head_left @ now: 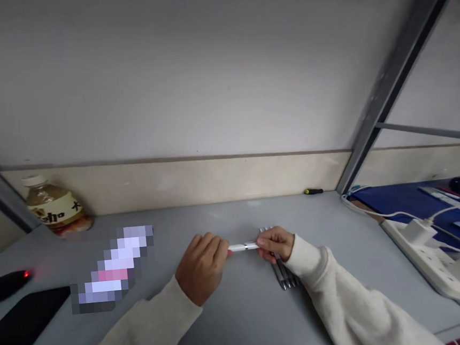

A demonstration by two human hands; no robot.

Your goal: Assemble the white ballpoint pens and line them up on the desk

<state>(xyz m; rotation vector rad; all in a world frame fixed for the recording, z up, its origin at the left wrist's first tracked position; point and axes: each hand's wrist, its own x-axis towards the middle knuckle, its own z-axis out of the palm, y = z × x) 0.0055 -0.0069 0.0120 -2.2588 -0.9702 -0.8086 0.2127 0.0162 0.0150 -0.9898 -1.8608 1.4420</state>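
Note:
Between my two hands a white pen (238, 247) with a silver band lies level, just above the grey desk. My left hand (205, 266) is closed round its left end. At the other end, the fingertips of my right hand (275, 243) pinch the pen near its clip. Several grey pens (284, 275) with silver tips lie side by side on the desk under my right hand, which hides their middle parts. Both ends of the white pen are covered by my fingers.
A bottle (53, 205) with a white cap stands at the back left, near a pixelated bright patch (115, 268). A black mouse-like object (6, 286) glows red. Rightward are a small yellow-black screwdriver (313, 191), a white power strip (431, 262) with cables, and a blue mat (389, 201).

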